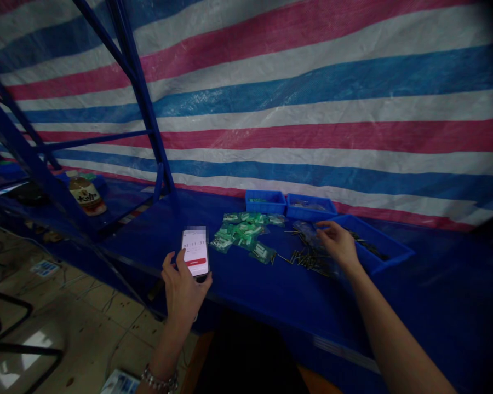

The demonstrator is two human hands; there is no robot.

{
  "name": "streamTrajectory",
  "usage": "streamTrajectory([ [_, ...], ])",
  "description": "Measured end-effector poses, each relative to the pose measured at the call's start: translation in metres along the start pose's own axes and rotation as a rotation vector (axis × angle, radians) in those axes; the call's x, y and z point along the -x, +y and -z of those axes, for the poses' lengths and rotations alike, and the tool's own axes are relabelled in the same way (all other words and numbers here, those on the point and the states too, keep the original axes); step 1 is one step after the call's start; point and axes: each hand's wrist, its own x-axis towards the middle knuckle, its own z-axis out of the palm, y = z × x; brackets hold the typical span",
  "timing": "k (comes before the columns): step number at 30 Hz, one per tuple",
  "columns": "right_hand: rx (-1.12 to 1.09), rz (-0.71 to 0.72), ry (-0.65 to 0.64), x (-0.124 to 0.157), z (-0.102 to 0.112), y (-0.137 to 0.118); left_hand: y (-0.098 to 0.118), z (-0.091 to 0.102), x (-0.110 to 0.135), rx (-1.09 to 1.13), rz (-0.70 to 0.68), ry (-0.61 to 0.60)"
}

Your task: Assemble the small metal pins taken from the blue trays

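My left hand (185, 290) has its fingers and thumb around the lower part of a phone (196, 253), whose lit screen shows a timer and a red button. My right hand (340, 246) hovers over or touches a clear plastic bag (308, 231), fingers bent together; whether anything is pinched between them is hidden. Below it lies a loose heap of thin metal screws (308, 259). Between the hands, several small clear packets with green and white pieces (244, 230) lie in a pile on the blue table (267, 295).
Two small blue bins (266, 207) stand behind the packets; a larger blue bin (384, 254) with dark long pieces sits right of my right hand. A blue metal frame (142, 104) rises at left, with a drink bottle (86, 194) beyond. Striped sheeting (312, 109) hangs behind.
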Motion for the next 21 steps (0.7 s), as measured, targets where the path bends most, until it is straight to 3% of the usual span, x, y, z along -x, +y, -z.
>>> streamTrajectory([
  [9,0.008,-0.002,0.015,0.000,0.001,-0.008,-0.019,-0.006,-0.013,-0.008,0.027,0.068],
  [12,0.010,0.014,0.025,-0.001,0.002,-0.012,-0.015,-0.003,-0.017,-0.021,0.019,0.072],
  [15,0.045,0.023,0.056,-0.001,0.005,-0.017,0.013,0.004,-0.024,0.033,-0.002,0.085],
  [17,0.073,0.033,0.072,-0.001,0.007,-0.021,0.041,0.005,-0.032,0.191,-0.135,0.106],
  [19,0.083,0.050,0.029,-0.001,0.008,-0.026,0.070,-0.004,-0.043,0.374,-0.250,0.119],
  [21,0.082,0.069,-0.043,0.000,0.005,-0.033,0.094,-0.027,-0.056,0.524,-0.299,0.091],
])
